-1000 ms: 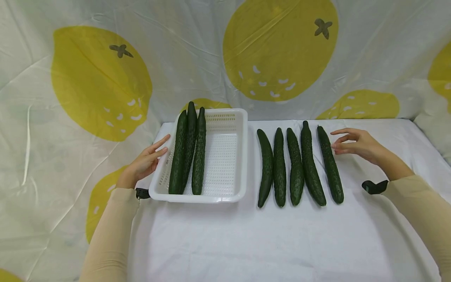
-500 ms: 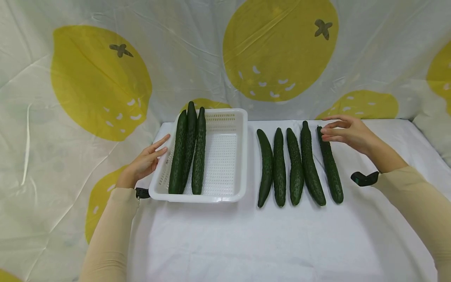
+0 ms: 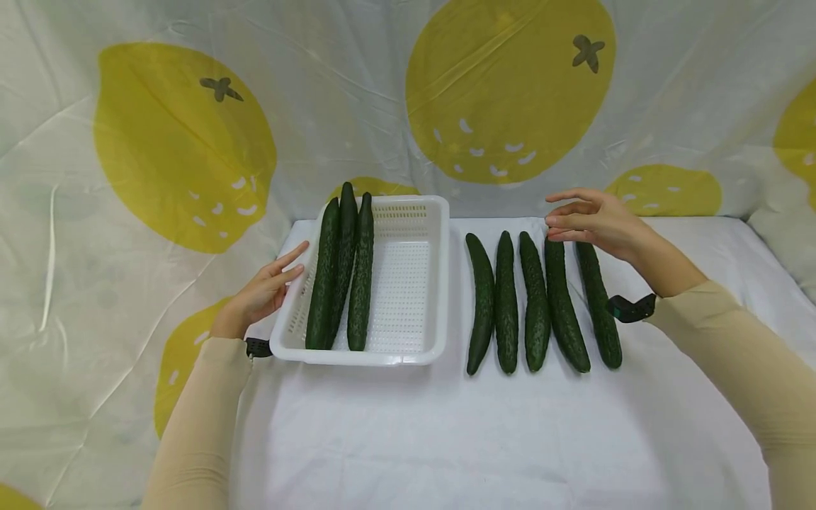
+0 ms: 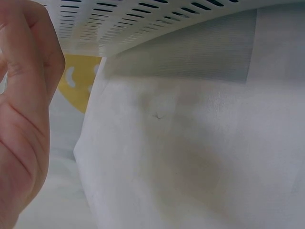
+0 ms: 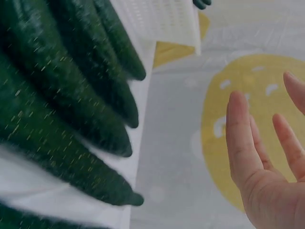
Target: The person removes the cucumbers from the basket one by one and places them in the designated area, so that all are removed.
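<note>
A white plastic basket (image 3: 438, 297) with slotted walls stands on the table, and three dark green cucumbers (image 3: 359, 283) lean inside its left part, their far ends above the back rim. My left hand (image 3: 258, 301) is at the basket's left side with fingers extended; whether it presses the wall is hard to tell. Right of the basket, several cucumbers (image 3: 506, 304) lie side by side. My right hand (image 3: 599, 223) hovers over the far ends of the two rightmost, a fourth-row cucumber (image 3: 565, 322) and the outermost cucumber (image 3: 599, 308). It holds nothing; its fingers are apart in the right wrist view.
A white cloth (image 3: 408, 439) covers the table. Behind and to the left hangs a pale curtain (image 3: 331, 92) printed with yellow lemons, meeting the table's back edge. A black wrist camera (image 3: 631, 309) sits on the right forearm.
My right hand has moved left and slightly away from me, from beside the outermost cucumber to above the far ends of the two rightmost. The left hand, basket and cucumbers stay put.
</note>
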`<state>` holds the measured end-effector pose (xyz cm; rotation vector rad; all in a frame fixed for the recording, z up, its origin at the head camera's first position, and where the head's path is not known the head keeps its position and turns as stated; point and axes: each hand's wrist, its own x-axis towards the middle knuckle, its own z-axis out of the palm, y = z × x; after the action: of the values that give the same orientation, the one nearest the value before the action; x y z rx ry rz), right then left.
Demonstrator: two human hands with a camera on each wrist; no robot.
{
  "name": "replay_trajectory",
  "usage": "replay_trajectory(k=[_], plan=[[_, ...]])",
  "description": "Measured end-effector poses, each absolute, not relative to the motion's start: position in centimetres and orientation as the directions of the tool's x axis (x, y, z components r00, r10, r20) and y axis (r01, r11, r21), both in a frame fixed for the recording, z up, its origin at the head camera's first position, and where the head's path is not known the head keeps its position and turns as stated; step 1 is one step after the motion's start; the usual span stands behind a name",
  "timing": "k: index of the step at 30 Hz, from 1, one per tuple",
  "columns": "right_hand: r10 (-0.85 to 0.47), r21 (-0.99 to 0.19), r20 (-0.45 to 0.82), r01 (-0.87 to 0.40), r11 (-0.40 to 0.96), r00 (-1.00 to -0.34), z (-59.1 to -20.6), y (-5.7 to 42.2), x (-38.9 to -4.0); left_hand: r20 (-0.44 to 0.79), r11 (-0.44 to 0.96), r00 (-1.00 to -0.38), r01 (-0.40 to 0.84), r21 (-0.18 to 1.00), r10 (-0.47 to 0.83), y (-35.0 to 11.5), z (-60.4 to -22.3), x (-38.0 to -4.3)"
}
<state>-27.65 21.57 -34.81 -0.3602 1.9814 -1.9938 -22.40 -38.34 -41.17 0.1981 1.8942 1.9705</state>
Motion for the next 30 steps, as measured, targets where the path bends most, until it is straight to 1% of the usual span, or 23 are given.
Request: replay_trajectory(k=[7,12,17,25,30], plan=[[-0.393,-0.999,-0.042,0.043,0.006,-0.918,-33.5,18.7,-28.3,-0.158,0.014,-0.914,-0.165,0.986,0.373,-38.3,-41.2,-22.6],[-0.405,-0.999,-0.037,0.039,0.003,-0.914,-33.3,16.9,-28.6,-0.157,0.018,-0.91,-0.162,0.987,0.384,-38.4,-41.2,-22.7],[-0.415,-0.998,-0.048,0.061,-0.018,-0.909,-33.1,15.2,-28.9,-0.158,0.027,-0.909,-0.16,0.987,0.385,-38.5,-41.3,-22.6],[-0.44,-0.998,-0.06,0.065,0.003,-0.896,-32.7,12.1,-29.3,-0.153,0.048,-0.911,-0.146,0.988,0.382,-38.6,-41.5,-22.6],[-0.453,-0.997,-0.074,0.077,0.01,-0.888,-32.7,9.8,-29.7,-0.157,0.017,-0.911,-0.163,0.986,0.381,-38.5,-41.4,-22.5]])
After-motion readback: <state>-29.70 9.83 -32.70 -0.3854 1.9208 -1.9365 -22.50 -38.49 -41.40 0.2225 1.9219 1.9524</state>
